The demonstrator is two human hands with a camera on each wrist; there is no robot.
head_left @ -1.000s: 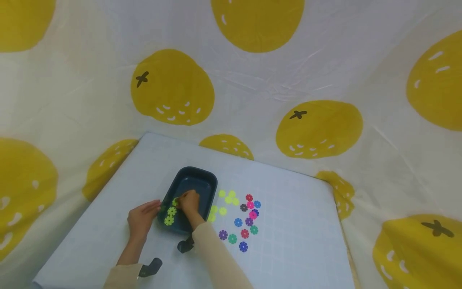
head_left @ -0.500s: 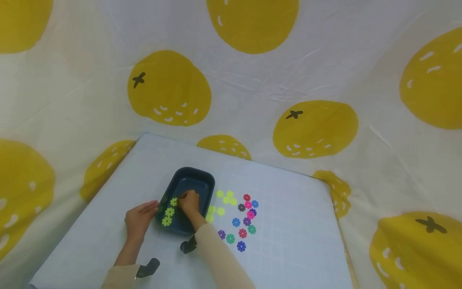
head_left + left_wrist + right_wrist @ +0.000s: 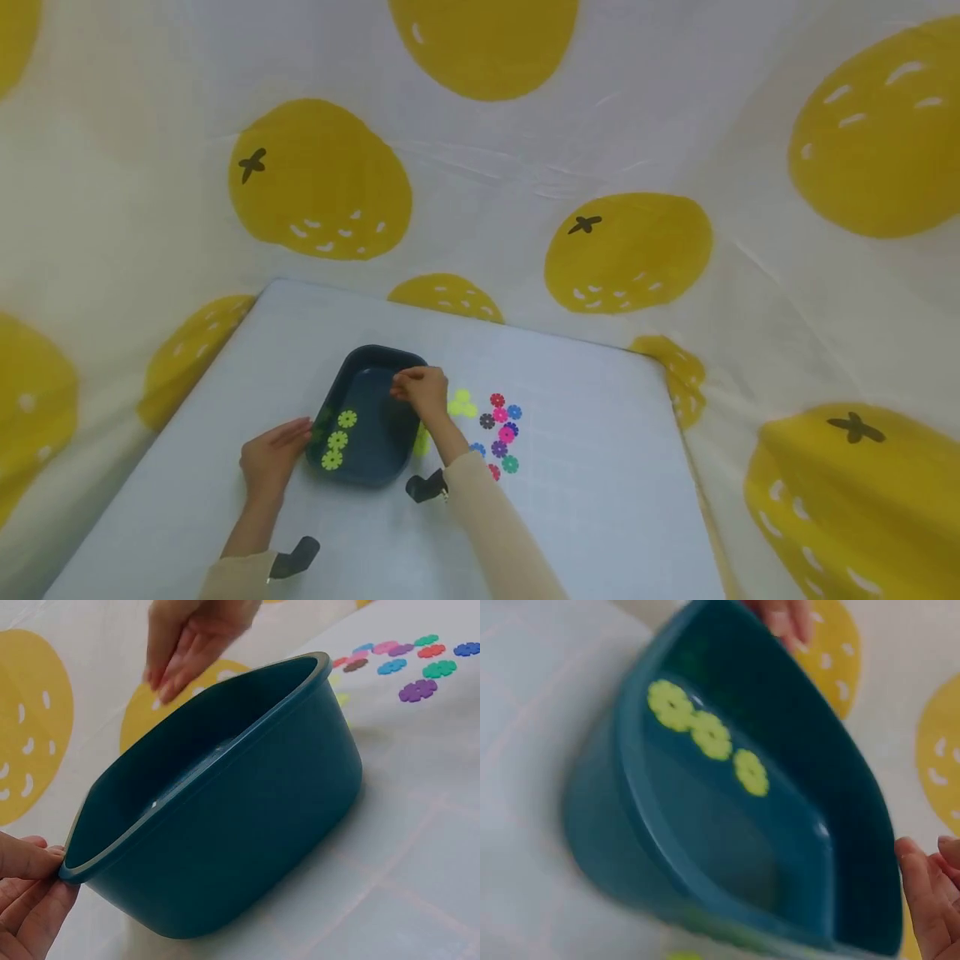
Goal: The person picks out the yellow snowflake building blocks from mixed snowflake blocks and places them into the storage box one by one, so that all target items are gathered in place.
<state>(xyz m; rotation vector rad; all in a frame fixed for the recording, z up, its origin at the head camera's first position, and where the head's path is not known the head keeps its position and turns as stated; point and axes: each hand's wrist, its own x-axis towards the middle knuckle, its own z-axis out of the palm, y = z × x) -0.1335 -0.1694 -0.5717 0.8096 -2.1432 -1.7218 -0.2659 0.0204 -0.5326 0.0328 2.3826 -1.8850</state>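
Note:
A dark teal plastic basin (image 3: 367, 425) stands on the table. Three yellow-green flower-shaped discs (image 3: 337, 439) lie in a row along the left side of its floor. My left hand (image 3: 272, 454) is at the basin's left side; in the left wrist view, its thumb and fingers (image 3: 37, 874) pinch the rim. Over the basin's far right part hovers my right hand (image 3: 423, 390), fingers loosely bent and nothing visible in them. The right wrist view has those fingers (image 3: 922, 889) beside the basin's wall, with the discs (image 3: 711, 735) flat inside.
To the right of the basin, more yellow-green discs (image 3: 462, 404) lie on the white table (image 3: 600, 467), partly hidden by the right arm. Beyond them are scattered flower discs (image 3: 507, 434) in pink, red, blue, purple, green and grey. A fruit-print cloth (image 3: 480, 208) hangs behind the table.
My right hand has left the row of discs and moved up and right toward the basin's right rim. The left hand stays at the rim. The head view has shifted slightly.

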